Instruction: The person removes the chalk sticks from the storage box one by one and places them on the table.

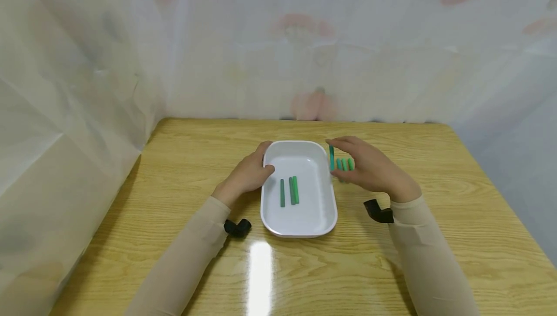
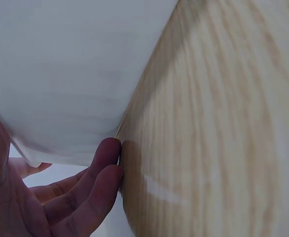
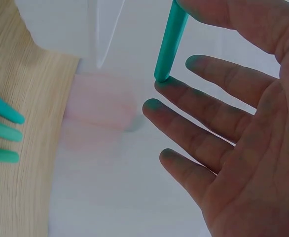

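Observation:
A white tray (image 1: 315,217) stands in the middle of the table, and my left hand (image 1: 247,172) grips its left side, thumb over the rim. In the left wrist view, fingers (image 2: 105,153) lie against the tray's outer wall, low by the tabletop. Beyond the tray's right rim, my right hand (image 1: 370,167) pinches a teal chalk stick (image 3: 171,44) by its ends, between thumb and a finger. Green dust marks those fingertips (image 3: 153,103). Inside the tray lie a dark green stick (image 1: 282,193), another dark green stick (image 1: 291,191) and a bright green stick (image 1: 296,189).
Under the right hand, three more sticks lie side by side on the wooden table (image 1: 209,147): a teal one (image 3: 4,106), a lighter green one (image 3: 4,129) and a green one (image 3: 1,154). A pale patterned sheet (image 1: 243,74) hangs behind the table and along its left side.

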